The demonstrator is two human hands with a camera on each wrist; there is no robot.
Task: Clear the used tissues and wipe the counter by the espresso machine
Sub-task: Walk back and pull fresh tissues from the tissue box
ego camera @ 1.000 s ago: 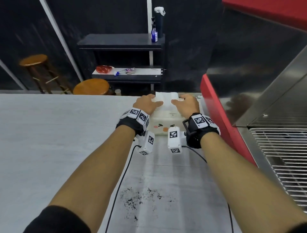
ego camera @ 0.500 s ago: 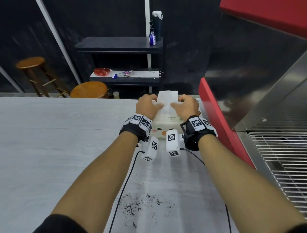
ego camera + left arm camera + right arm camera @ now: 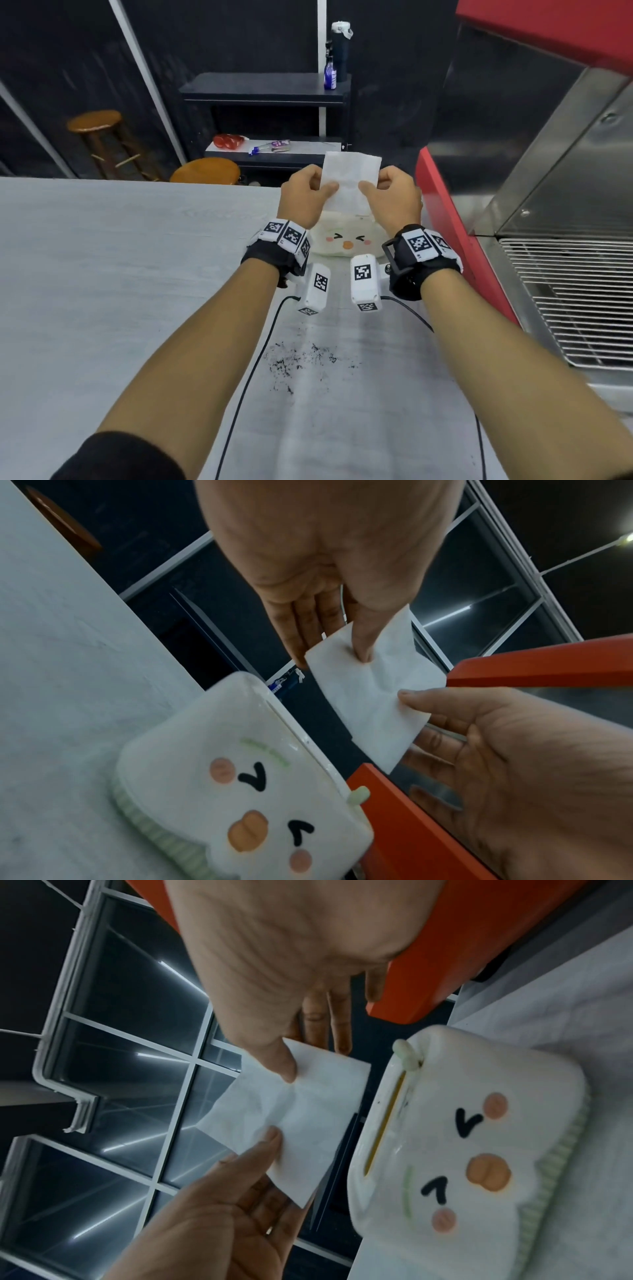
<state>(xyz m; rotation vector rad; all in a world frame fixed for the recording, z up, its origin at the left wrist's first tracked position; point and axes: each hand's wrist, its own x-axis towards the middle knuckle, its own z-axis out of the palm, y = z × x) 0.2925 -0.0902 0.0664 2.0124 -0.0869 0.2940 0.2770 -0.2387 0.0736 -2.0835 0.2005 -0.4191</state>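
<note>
A white tissue hangs in the air just above a white tissue box with a cartoon face. My left hand pinches the tissue's left edge and my right hand pinches its right edge. In the left wrist view the tissue sits clear of the box, thumb on top and fingers behind. The right wrist view shows the same tissue beside the box's slot. Dark coffee grounds lie scattered on the pale counter nearer to me.
The espresso machine's red side stands right of the box, with its steel drip grate further right. Two black cables trail from my wrists over the counter. Beyond the far edge are wooden stools and a dark shelf.
Both hands have risen from the top of the box, drawing the tissue up out of it. The sheet now shows at full height between my hands.
</note>
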